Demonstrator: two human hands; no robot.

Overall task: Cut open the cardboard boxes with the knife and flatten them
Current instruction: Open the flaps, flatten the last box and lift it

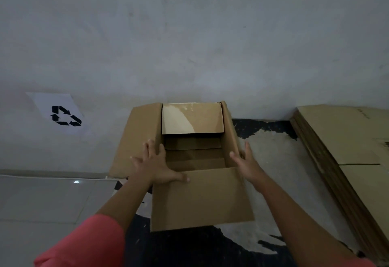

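A brown cardboard box (pixel 200 199) stands open on the floor against the wall, its four flaps spread out. My left hand (pixel 155 165) lies flat with spread fingers on the left flap, thumb on the near flap's corner. Fingers straight, my right hand (pixel 246 161) reaches to the box's right side and touches the right flap near its lower end. No knife is in view.
A stack of flattened cardboard sheets (pixel 345 140) lies on the floor at the right. A white paper with a black recycling sign (pixel 63 115) is stuck on the wall at the left. Worn dark flooring (pixel 189 250) lies under the box, pale tiles (pixel 42 199) to the left.
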